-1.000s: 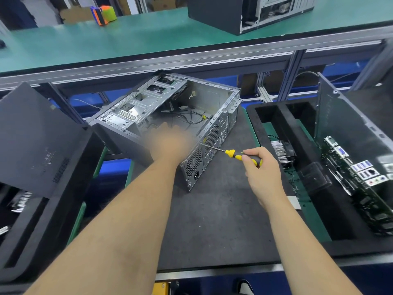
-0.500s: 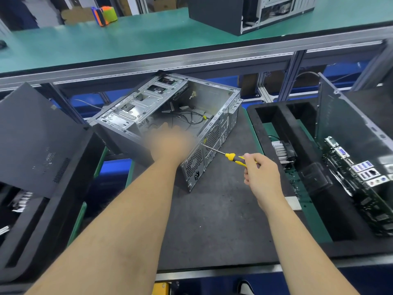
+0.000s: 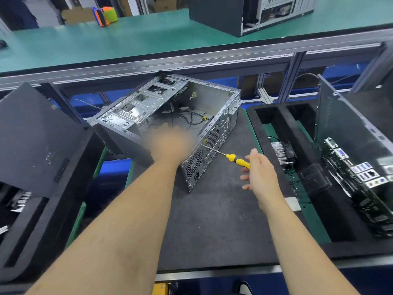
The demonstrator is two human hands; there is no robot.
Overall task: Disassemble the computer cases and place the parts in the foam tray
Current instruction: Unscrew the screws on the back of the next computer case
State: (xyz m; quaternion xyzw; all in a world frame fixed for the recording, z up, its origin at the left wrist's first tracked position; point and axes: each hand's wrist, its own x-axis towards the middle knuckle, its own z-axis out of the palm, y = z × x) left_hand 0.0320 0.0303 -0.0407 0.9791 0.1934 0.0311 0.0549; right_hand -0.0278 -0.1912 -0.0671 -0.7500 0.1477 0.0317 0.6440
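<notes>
mat point(image 3: 212, 226): dark grey, scuffed, covers the near bench; metal edge strip along the front.
upper bench point(image 3: 106, 45): green top on an aluminium frame, behind and above the mat; blue panels show through the frame below it.
case point(image 3: 170, 116): open silver chassis lying on the mat, turned at an angle, open side up, rear panel toward the right hand. loose black cables inside, one with a yellow clip.
left hand point(image 3: 170, 143): blurred, at the case's near edge by the rear corner; can't tell finger state or whether it grips.
right hand point(image 3: 261, 173): near side of the screwdriver handle, fingers spread and fairly straight; handle end meets the hand by the thumb, can't tell if it is really held.
screwdriver point(image 3: 236, 160): yellow and black handle, shaft tip at the case's rear panel, upper edge.
foam tray point(image 3: 282, 122): black, right of the mat, long slots, green base showing in them.
heatsink point(image 3: 280, 151): finned, with fan, sits in a tray slot.
board point(image 3: 357, 177): motherboard in the tray's right slot, port side up.
panel point(image 3: 340, 124): grey side panel standing on edge beside the board.
left panel point(image 3: 36, 137): black panel leaning on a second foam tray at the left.
second case point(image 3: 244, 13): on the upper bench, far right.
orange-green item point(image 3: 105, 15): on the upper bench, far left; too blurred to name.
</notes>
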